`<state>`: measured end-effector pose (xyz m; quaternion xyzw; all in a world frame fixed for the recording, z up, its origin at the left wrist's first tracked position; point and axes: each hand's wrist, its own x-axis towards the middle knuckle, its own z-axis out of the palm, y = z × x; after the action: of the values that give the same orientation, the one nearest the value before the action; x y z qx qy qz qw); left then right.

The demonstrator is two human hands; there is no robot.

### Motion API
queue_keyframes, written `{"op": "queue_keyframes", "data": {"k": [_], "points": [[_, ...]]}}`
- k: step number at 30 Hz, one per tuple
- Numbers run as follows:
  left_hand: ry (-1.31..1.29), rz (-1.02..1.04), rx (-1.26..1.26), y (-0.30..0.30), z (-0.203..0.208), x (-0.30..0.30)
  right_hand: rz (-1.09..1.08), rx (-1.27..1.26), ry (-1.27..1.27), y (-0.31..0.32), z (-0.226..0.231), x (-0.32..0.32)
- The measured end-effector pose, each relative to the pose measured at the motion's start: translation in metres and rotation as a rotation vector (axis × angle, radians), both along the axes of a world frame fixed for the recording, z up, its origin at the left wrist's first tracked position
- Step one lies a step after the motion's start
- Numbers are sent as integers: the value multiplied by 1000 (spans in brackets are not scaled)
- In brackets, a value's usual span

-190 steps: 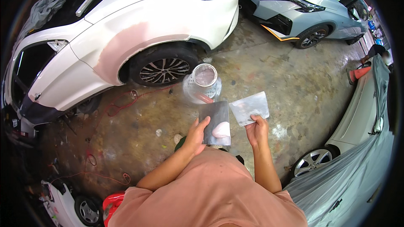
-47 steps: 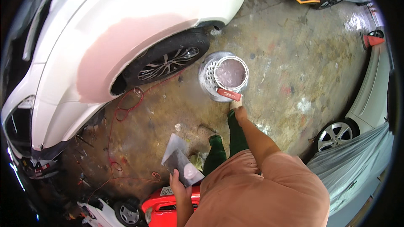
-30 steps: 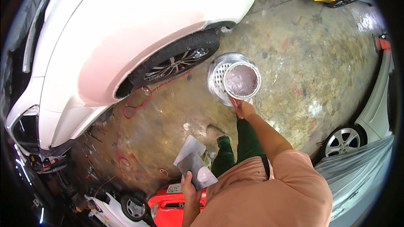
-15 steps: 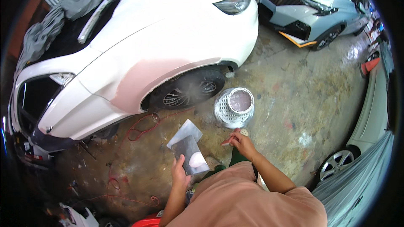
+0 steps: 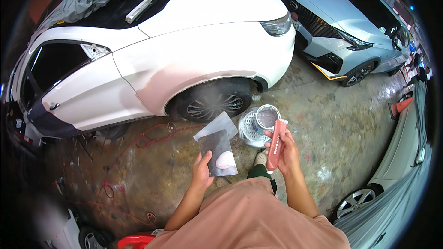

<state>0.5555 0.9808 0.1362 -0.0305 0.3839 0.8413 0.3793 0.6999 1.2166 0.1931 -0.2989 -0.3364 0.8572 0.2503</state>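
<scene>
My left hand (image 5: 201, 171) grips a dark flat mixing plate (image 5: 213, 144) by its near edge, thumb on top. On the plate lies a pale pink blob of body filler (image 5: 225, 160). A pale greyish sheet (image 5: 222, 122) sticks out beyond the plate's far edge; how it is held is hidden. A red squeeze tube (image 5: 277, 144) with a white cap at its lower end is upright in my right hand (image 5: 290, 156), fingers wrapped round it. Just past the tube is an open can (image 5: 257, 115) of greyish-pink paste, standing on a white perforated stool (image 5: 249, 131).
Ahead is a white car (image 5: 194, 46) with a pinkish patch (image 5: 159, 83) above its front wheel (image 5: 214, 103). A light blue car (image 5: 341, 32) stands far right, a covered car (image 5: 392, 157) at the right. A red hose (image 5: 152, 133) snakes over the floor; an orange cone (image 5: 400, 106) stands farther off.
My right hand has lifted and turned the red tube upright, bringing it up beside the can. The plate has shifted slightly right. My view has tilted, showing more of both cars.
</scene>
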Motion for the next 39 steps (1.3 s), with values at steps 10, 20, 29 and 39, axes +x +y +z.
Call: {"op": "queue_keyframes", "data": {"k": [10, 20, 29, 39], "points": [[10, 51, -14, -24, 4, 8, 77, 251, -69, -23, 4, -5], [27, -33, -41, -12, 5, 12, 241, 139, -48, -31, 27, 6], [47, -201, -4, 8, 15, 20, 304, 386, -283, -37, 36, 20], [362, -286, -132, 11, 19, 27, 649, 717, -573, -42, 65, 23]]}}
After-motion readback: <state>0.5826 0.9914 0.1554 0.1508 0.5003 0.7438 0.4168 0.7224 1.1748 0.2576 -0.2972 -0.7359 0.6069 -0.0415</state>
